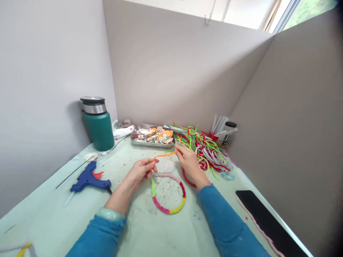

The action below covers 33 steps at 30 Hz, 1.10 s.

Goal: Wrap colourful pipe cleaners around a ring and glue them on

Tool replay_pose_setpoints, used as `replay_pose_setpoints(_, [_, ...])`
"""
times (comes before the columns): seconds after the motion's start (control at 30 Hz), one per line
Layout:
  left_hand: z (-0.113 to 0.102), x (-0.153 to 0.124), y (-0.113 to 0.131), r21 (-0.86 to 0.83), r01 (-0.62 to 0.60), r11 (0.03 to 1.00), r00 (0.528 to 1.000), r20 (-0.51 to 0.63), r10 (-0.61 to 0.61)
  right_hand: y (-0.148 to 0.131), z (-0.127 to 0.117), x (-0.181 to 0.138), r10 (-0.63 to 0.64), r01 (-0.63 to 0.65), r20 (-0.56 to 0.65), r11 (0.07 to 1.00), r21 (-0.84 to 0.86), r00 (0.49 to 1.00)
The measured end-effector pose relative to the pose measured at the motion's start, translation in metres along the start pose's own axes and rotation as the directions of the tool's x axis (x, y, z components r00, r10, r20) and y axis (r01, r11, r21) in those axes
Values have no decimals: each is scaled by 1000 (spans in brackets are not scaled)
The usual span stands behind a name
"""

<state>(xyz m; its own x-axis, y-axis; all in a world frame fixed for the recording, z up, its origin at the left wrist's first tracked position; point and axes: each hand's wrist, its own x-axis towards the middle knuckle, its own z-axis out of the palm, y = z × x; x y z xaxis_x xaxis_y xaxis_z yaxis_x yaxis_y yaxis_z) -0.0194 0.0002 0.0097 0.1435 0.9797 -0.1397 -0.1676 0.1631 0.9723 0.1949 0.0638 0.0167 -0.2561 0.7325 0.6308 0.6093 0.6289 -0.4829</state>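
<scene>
An orange pipe cleaner (165,155) stretches between my two hands, a little above the table. My left hand (143,168) pinches its left end between thumb and fingers. Near its other end, my right hand (187,160) grips it, and a short tip sticks up past the fingers. Below and between the hands lies a ring (177,211) wrapped in sections of green, pink, dark red, yellow and magenta fuzzy pipe cleaner. At its upper left, between the green and pale pink sections, the ring shows a gap in the wrapping.
A blue glue gun (91,180) lies at left, before a green bottle (99,130). Behind my hands stand a metal tray (152,144) of small pieces and a pile of pipe cleaners (214,155). A black flat object (268,221) lies at right. Panels enclose the table.
</scene>
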Motion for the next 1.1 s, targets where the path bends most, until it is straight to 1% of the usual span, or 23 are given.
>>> replay_pose_setpoints(0.07, [-1,0,1,-2,-2,1000,1000,-8,2,7,-3,-1,-49,50,10,990,-134,999])
replay_pose_setpoints(0.13, [-1,-1,3,-13,-12,1000,1000,-6,12,13,-7,-1,-68,73,28,967,-245,997])
replay_pose_setpoints(0.2, [-1,-3,6,-45,-22,999,999,30,24,18,-9,-1,-72,86,55,940,-330,996])
replay_pose_setpoints(0.27, [-1,-6,8,-113,-39,993,994,102,50,20,-9,-2,-73,103,92,923,-370,993])
replay_pose_setpoints(0.33, [-2,-10,10,-206,-78,975,980,162,112,18,-8,-3,-86,129,131,920,-369,988])
replay_pose_setpoints(0.4, [-3,-12,13,-303,-128,944,968,170,186,13,-6,-4,-105,156,158,922,-355,982])
replay_pose_setpoints(0.47, [-5,-12,16,-393,-175,902,965,113,237,5,-6,-3,-122,166,145,921,-353,982])
replay_pose_setpoints(0.53, [-7,-11,19,-477,-210,854,968,22,251,-4,-7,0,-138,163,94,920,-356,986])
replay_pose_setpoints(0.6, [-8,-9,20,-550,-212,808,974,-48,223,-13,-9,3,-147,159,61,920,-357,987])
replay_pose_setpoints(0.63, [-8,-7,20,-580,-195,791,979,-68,192,-17,-9,4,-146,159,65,919,-361,987])
replay_pose_setpoints(0.7, [-8,-5,18,-618,-136,774,991,-91,101,-25,-9,5,-137,166,103,912,-375,985])
replay_pose_setpoints(0.77, [-6,-3,14,-634,-82,769,993,-118,9,-32,-6,4,-128,173,139,907,-385,982])
replay_pose_setpoints(0.8, [-6,-2,13,-647,-70,760,992,-128,-18,-35,-4,2,-126,174,150,909,-378,981])
replay_pose_setpoints(0.87, [-7,-3,12,-691,-97,716,990,-138,1,-41,2,-1,-119,171,170,927,-335,978])
replay_pose_setpoints(0.93, [-9,-6,15,-742,-171,648,985,-149,90,-44,7,-4,-91,138,177,952,-274,980])
replay_pose_setpoints(1.0, [-11,-8,18,-767,-243,594,969,-168,180,-44,10,-4,-27,60,146,972,-227,989])
replay_pose_setpoints(1.03, [-11,-9,19,-765,-258,590,965,-172,199,-44,11,-4,11,14,125,979,-204,992])
replay_pose_setpoints(1.07, [-11,-9,19,-750,-253,611,967,-167,195,-44,11,-4,48,-28,110,984,-178,993])
replay_pose_setpoints(1.1, [-9,-8,19,-716,-225,661,974,-151,168,-44,12,-3,74,-58,105,988,-146,992])
